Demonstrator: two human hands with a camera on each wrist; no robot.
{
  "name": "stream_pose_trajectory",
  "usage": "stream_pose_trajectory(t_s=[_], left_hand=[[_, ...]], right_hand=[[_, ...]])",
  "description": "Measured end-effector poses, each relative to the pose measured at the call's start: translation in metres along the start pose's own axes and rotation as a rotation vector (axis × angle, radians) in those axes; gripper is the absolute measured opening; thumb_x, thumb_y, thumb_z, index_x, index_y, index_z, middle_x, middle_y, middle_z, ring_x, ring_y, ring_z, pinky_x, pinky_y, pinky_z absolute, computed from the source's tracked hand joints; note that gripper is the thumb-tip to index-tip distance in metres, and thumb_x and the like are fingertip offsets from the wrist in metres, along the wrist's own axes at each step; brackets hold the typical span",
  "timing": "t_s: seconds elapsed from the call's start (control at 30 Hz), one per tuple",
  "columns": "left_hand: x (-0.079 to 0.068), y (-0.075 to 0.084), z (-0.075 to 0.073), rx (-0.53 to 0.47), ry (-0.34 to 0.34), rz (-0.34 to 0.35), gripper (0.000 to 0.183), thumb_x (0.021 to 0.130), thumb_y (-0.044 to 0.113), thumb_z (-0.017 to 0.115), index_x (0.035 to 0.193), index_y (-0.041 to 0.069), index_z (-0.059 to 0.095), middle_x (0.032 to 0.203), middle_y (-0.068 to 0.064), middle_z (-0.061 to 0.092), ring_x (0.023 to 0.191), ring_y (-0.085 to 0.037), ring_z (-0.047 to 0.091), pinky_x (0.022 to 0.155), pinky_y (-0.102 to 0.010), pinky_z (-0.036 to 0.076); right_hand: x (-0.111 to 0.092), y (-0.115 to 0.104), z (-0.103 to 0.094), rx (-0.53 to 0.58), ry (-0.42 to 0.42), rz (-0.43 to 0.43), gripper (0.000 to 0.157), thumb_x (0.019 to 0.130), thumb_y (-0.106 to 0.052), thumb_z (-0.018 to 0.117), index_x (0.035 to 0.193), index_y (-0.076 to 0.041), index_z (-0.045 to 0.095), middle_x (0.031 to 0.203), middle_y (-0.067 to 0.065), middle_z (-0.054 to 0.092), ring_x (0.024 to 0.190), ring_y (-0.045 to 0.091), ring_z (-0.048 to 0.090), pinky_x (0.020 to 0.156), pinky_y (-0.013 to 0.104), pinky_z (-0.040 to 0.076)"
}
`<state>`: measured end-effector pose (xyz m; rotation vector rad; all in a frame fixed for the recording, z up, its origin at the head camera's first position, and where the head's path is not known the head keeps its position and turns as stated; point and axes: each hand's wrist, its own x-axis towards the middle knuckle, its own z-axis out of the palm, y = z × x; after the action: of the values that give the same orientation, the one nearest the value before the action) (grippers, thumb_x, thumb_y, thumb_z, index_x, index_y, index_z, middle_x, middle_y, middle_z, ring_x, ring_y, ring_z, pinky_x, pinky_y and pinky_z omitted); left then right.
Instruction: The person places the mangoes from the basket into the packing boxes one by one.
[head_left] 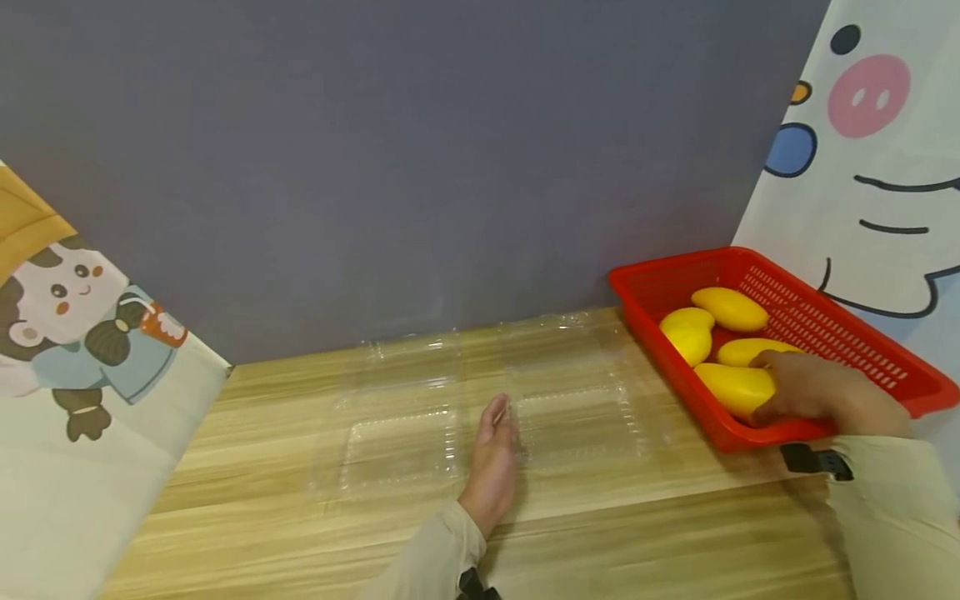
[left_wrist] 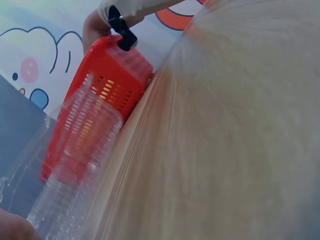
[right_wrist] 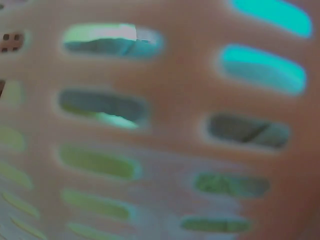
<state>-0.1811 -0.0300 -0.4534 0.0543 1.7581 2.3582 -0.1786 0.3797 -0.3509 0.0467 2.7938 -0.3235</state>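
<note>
Inside the red basket (head_left: 637,312), my right hand (head_left: 828,392) grips the right end of the nearest yellow mango (head_left: 731,388), thumb on the near side and fingers over the far side. Several other mangoes (head_left: 729,309) lie farther back in the basket. My left hand (head_left: 491,471) stands on edge with its fingers extended, at the left edge of a clear plastic container (head_left: 577,417). A second clear container (head_left: 397,446) lies to the left of that hand. In the right wrist view the slotted basket wall (right_wrist: 175,100) fills the picture and hides the right hand.
The wood-patterned tabletop (head_left: 315,542) runs back to a grey panel (head_left: 420,167). A sheet with a printed cartoon figure (head_left: 127,333) borders the left side, and another printed sheet (head_left: 877,233) stands behind the basket on the right.
</note>
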Motion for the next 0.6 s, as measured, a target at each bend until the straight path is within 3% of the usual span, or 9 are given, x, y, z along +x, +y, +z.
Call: stream_pose_trajectory(t_s=[0.23,0.6], left_hand=[[-0.0021,0.0026,0.0018,-0.005,0.008,0.024,0.056,0.103,0.009,0.034,0.156,0.007,0.019,0.167,-0.017,0.01,0.155,-0.038,0.004,0.126,-0.056,0.004],[0.0001,0.0015,0.0,-0.069,-0.017,0.012,0.057,0.103,0.01,0.033,0.157,0.005,0.017,0.168,-0.015,0.007,0.155,-0.038,-0.001,0.126,-0.056,0.0]], right_hand=[[-0.001,0.0024,-0.0043,0.022,0.002,0.013,0.109,0.06,-0.056,0.087,0.135,0.012,0.045,0.113,0.029,0.062,0.091,0.038,0.054,0.078,0.059,0.047],[-0.0037,0.0013,-0.0076,0.006,0.101,0.011,0.117,0.059,-0.067,0.082,0.136,0.013,0.044,0.116,0.033,0.06,0.092,0.043,0.053,0.078,0.066,0.047]])
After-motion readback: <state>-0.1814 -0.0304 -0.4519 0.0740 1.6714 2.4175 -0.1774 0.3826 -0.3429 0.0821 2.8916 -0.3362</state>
